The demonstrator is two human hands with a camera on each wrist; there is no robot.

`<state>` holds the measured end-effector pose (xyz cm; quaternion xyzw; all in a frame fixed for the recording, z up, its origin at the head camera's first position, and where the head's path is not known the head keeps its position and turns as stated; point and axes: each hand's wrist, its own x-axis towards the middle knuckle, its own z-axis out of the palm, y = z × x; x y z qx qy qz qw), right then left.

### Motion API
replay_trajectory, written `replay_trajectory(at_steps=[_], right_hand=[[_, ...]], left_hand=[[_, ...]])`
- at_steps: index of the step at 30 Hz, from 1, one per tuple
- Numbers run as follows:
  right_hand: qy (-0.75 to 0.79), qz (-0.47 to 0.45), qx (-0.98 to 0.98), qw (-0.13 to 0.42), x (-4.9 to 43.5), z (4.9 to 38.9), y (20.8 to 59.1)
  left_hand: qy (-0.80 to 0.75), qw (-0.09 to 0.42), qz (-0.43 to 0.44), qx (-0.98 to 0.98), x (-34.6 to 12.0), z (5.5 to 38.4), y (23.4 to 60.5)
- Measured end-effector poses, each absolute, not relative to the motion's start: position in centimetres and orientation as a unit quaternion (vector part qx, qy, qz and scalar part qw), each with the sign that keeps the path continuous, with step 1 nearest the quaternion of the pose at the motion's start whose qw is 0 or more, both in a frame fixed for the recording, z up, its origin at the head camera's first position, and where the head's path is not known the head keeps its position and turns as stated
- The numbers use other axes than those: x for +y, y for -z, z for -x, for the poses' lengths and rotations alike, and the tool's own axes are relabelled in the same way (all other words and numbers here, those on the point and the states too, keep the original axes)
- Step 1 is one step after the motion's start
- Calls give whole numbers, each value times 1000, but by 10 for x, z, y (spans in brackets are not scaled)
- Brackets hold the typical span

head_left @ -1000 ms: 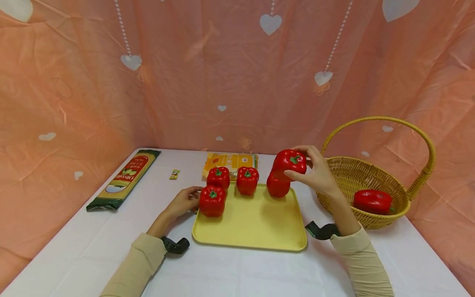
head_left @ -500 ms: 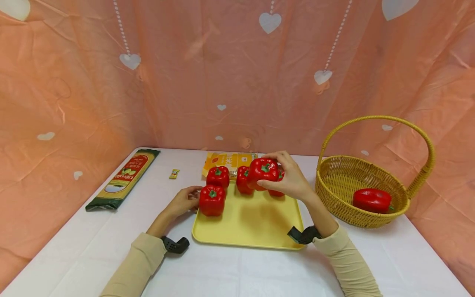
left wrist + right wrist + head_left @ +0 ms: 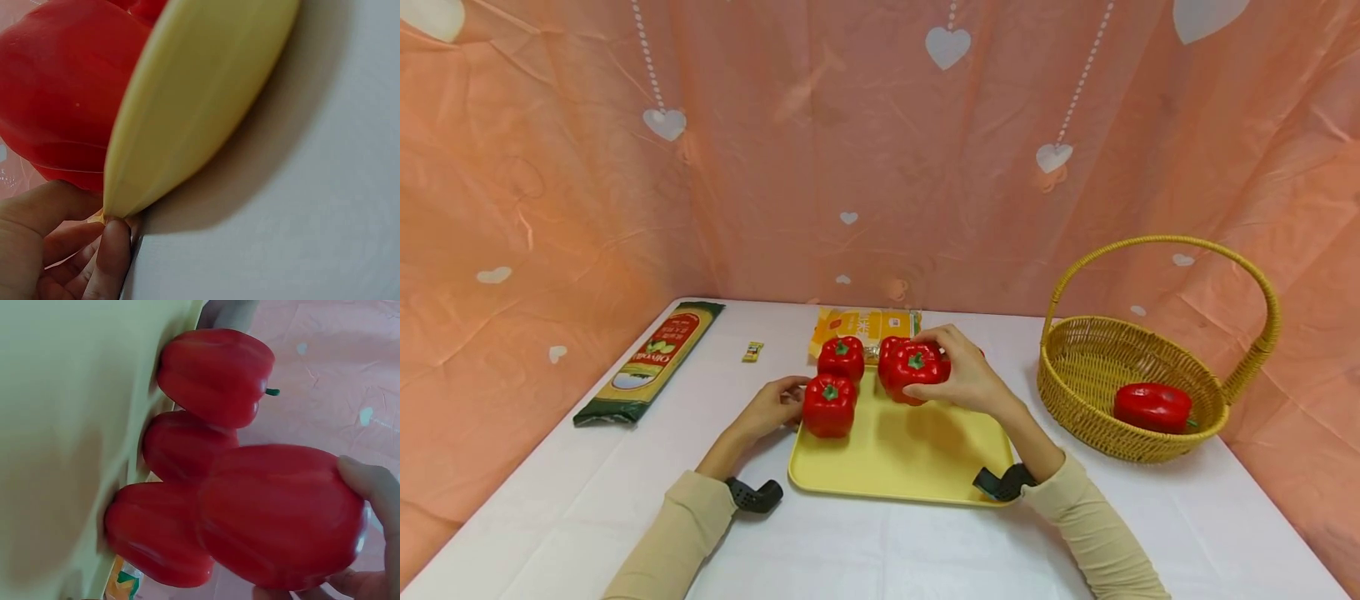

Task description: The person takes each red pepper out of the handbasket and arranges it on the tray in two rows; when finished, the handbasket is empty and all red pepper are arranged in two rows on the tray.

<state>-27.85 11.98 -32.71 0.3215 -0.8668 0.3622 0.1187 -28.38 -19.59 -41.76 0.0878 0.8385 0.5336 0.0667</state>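
Observation:
My right hand (image 3: 966,379) grips a red bell pepper (image 3: 916,375) over the back of the yellow tray (image 3: 887,475), thumb on the near side and fingers over the far side. In the right wrist view this pepper (image 3: 281,515) overlaps others standing on the tray. Another bell pepper (image 3: 889,346) is half hidden behind it, and one more is mostly covered by the right hand. At the tray's left side stand a front bell pepper (image 3: 829,408) and one behind it (image 3: 842,358). My left hand (image 3: 771,407) pinches the tray's left rim, thumb underneath in the left wrist view.
A wicker basket (image 3: 1075,417) with a tall handle stands at the right, a red bell pepper (image 3: 1152,407) lying inside. Behind the tray lies an orange packet (image 3: 865,323). To the left are a small yellow wrapped piece (image 3: 752,352) and a long green-and-gold packet (image 3: 651,362).
My right hand has carried its bell pepper leftward and lower, from above the tray's back right to beside the back middle pepper. The left hand stays at the tray rim.

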Motion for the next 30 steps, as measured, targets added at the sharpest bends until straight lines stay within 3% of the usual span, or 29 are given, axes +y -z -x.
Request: replay_trajectory(at_steps=[13,30], right_hand=[[-264,-318,-910,45,112,275,337],[-263,-334,-903,60,108,279,346]], left_hand=[[-532,66,-81,840,-195,284,417],[-535,66,-76,839,-195,284,419]])
